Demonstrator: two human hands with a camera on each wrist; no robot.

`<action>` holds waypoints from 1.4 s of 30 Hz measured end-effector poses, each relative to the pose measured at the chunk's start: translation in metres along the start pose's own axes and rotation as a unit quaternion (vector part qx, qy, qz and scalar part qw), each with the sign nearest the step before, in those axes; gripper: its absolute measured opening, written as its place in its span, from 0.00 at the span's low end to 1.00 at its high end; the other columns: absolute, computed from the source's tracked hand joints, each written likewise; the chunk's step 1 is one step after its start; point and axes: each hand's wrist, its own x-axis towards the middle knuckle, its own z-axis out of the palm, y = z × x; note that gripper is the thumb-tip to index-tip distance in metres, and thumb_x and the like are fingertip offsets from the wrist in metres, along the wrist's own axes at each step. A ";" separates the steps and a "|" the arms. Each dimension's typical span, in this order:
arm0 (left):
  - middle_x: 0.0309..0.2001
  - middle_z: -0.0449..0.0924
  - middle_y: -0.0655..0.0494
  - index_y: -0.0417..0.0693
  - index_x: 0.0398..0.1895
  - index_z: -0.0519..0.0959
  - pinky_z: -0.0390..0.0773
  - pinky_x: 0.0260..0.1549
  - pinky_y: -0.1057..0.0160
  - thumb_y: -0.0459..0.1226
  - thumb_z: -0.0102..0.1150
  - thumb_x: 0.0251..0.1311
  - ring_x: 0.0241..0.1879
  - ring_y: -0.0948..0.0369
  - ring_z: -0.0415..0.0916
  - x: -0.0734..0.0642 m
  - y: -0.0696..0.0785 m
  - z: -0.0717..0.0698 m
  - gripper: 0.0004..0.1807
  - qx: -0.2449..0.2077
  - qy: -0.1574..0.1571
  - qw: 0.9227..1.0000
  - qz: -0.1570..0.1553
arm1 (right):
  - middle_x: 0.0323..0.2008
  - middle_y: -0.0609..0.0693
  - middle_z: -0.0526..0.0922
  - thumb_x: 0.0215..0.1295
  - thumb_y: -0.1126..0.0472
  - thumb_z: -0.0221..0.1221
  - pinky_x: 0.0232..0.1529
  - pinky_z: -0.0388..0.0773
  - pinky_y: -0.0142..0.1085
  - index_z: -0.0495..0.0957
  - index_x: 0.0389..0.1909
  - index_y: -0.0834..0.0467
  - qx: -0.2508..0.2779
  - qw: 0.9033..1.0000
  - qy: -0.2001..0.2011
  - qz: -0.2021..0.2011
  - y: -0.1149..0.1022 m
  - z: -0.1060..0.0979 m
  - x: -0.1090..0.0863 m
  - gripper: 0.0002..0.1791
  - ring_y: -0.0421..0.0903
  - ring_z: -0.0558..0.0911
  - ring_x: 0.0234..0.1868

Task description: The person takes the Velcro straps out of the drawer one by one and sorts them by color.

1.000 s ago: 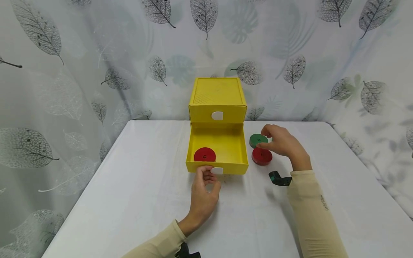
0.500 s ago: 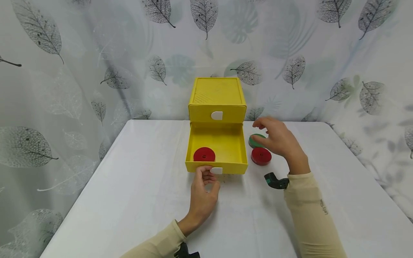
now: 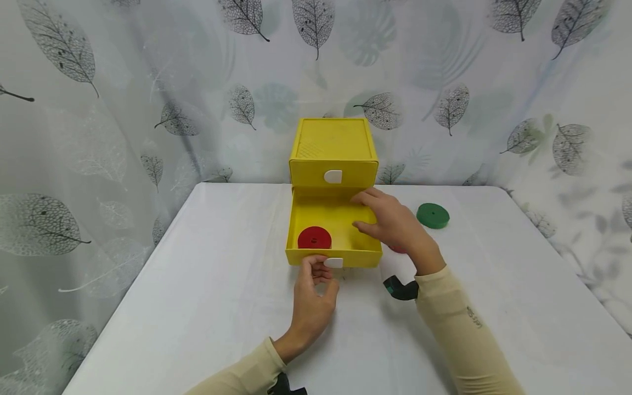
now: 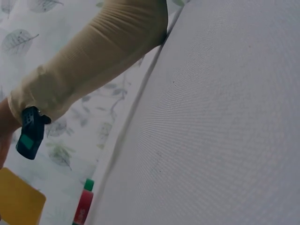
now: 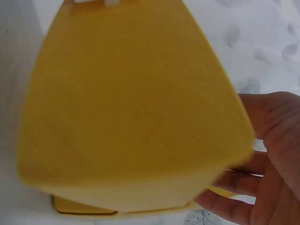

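A yellow two-drawer box [image 3: 333, 140] has its lower drawer [image 3: 291, 219] pulled out, with a red disc [image 3: 314, 237] at the drawer's front left. My left hand [image 3: 313, 307] grips the drawer front with bent fingers beside the white pull tab [image 3: 333, 263]. Over the drawer's right side is my right hand [image 3: 395, 222], thumb and fingers spread, nothing visible between them. In the right wrist view, fingers of the right hand [image 5: 276, 159] reach behind the yellow drawer [image 5: 136, 103]. A second red disc [image 3: 398, 249] on the table is mostly hidden by the right hand.
On the white table [image 3: 222, 302], a green disc [image 3: 433, 215] lies right of the right hand. A red disc [image 4: 83, 206] shows in the left wrist view. Behind the box, a leaf-patterned curtain [image 3: 197, 82] hangs along the table's back. Black cameras [image 3: 401, 288] are strapped to the wrists.
My right hand has moved left from over the discs to the drawer. A green disc at the right has come into view; the red one is now mostly covered. The left hand stays put.
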 end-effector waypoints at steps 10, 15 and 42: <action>0.46 0.73 0.55 0.41 0.58 0.69 0.81 0.50 0.59 0.25 0.56 0.63 0.46 0.54 0.76 0.000 0.001 -0.001 0.20 0.007 -0.003 1.000 0.000 | 0.63 0.57 0.78 0.62 0.57 0.74 0.57 0.79 0.55 0.77 0.66 0.59 -0.007 0.998 -0.063 -0.008 -0.006 0.023 0.008 0.32 0.58 0.79 0.57; 0.47 0.73 0.53 0.39 0.58 0.69 0.81 0.51 0.58 0.25 0.57 0.62 0.47 0.52 0.76 0.000 0.001 -0.001 0.21 0.011 -0.008 1.000 -0.004 | 0.65 0.56 0.77 0.60 0.55 0.75 0.60 0.78 0.55 0.76 0.68 0.58 -0.009 0.997 -0.081 -0.013 -0.006 0.030 0.011 0.35 0.57 0.77 0.62; 0.48 0.73 0.55 0.42 0.58 0.68 0.81 0.52 0.58 0.25 0.57 0.60 0.49 0.44 0.75 0.001 -0.001 -0.002 0.22 0.003 -0.014 1.000 -0.002 | 0.62 0.52 0.81 0.60 0.59 0.76 0.61 0.77 0.49 0.76 0.69 0.58 0.051 0.984 -0.152 -0.074 -0.005 0.045 0.028 0.36 0.53 0.81 0.58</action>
